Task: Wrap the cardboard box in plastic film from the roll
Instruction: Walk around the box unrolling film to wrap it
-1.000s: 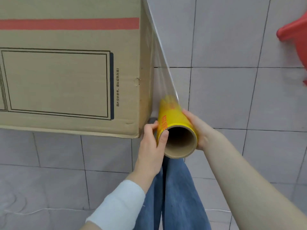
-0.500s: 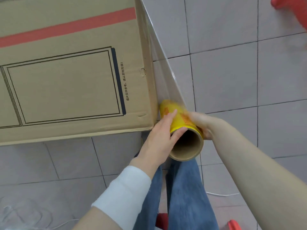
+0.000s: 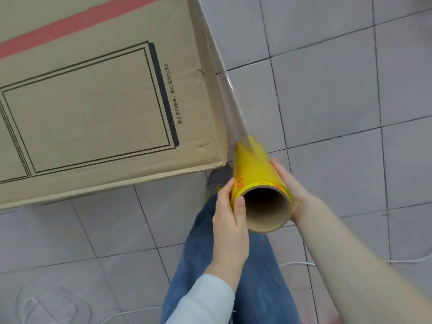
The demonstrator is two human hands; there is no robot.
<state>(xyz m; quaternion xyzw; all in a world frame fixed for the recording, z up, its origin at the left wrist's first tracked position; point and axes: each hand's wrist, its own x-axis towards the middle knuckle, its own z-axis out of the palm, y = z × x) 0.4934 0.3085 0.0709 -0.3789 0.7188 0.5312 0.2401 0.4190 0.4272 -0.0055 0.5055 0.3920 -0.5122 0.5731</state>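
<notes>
A large brown cardboard box (image 3: 93, 108) with a red stripe and black line drawing fills the upper left. The yellow film roll (image 3: 254, 176) stands on end by the box's near right corner, its hollow cardboard core facing me. Clear plastic film (image 3: 224, 90) stretches taut from the roll up along the box's right side. My left hand (image 3: 230, 220) grips the roll's left side, thumb on the rim. My right hand (image 3: 292, 185) cups the roll's right side, fingers curled round it.
Grey tiled floor (image 3: 327, 90) lies all around. My legs in blue jeans (image 3: 257, 277) and a grey shoe (image 3: 217, 181) are below the roll. A white cord (image 3: 409, 260) runs over the tiles at right, and another cord (image 3: 53, 307) loops at lower left.
The view has swung, tilting the box. The roll with both hands has moved slightly right and back from the box corner; my left thumb shifted from the roll's top to its rim.
</notes>
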